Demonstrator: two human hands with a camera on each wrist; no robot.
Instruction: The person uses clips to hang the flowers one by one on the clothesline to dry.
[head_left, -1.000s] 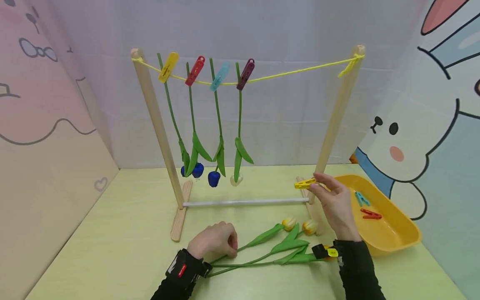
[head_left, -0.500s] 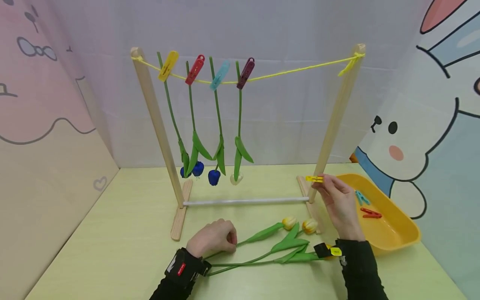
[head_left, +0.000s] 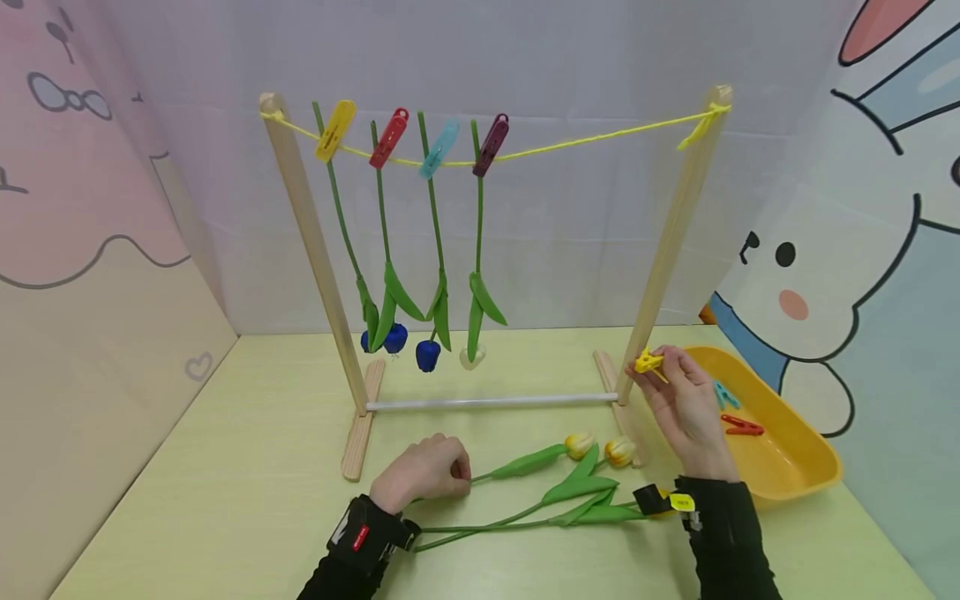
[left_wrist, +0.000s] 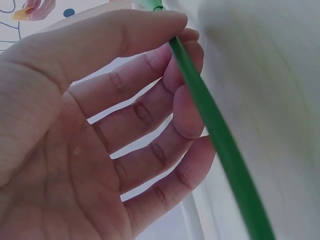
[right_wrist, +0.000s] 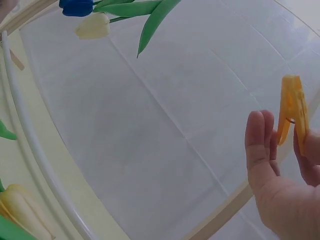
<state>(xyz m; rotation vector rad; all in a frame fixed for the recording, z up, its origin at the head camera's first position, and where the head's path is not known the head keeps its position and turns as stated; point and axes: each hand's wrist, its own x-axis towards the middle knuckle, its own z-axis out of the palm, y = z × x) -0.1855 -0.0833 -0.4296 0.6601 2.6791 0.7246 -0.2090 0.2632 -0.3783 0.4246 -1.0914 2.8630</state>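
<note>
My left hand (head_left: pixel 423 475) pinches the green stem (left_wrist: pixel 215 125) of a yellow-white tulip (head_left: pixel 528 462) between thumb and fingertips, low over the table. Two more tulips lie just below it, their stems (head_left: pixel 487 528) crossing. My right hand (head_left: pixel 686 408) holds a yellow clothespin (head_left: pixel 648 362) in its fingers beside the right post; in the right wrist view this clothespin (right_wrist: pixel 292 105) points upward. Above, a yellow line (head_left: pixel 600 142) carries several tulips hung head down, blue ones (head_left: pixel 428 356) and a white one (head_left: pixel 472 358), under yellow, red, light blue and dark purple clothespins (head_left: pixel 491 146).
Two wooden posts (head_left: pixel 311 233) on flat feet bear the line, joined low down by a white rod (head_left: pixel 491 404). A yellow basin (head_left: pixel 795 462) stands at the right with a red clothespin (head_left: pixel 742 426) and a light blue clothespin (head_left: pixel 726 395).
My right hand has drawn a little to the right, and the yellow clothespin has turned in its fingers. My left hand has risen slightly with the tulip stem.
</note>
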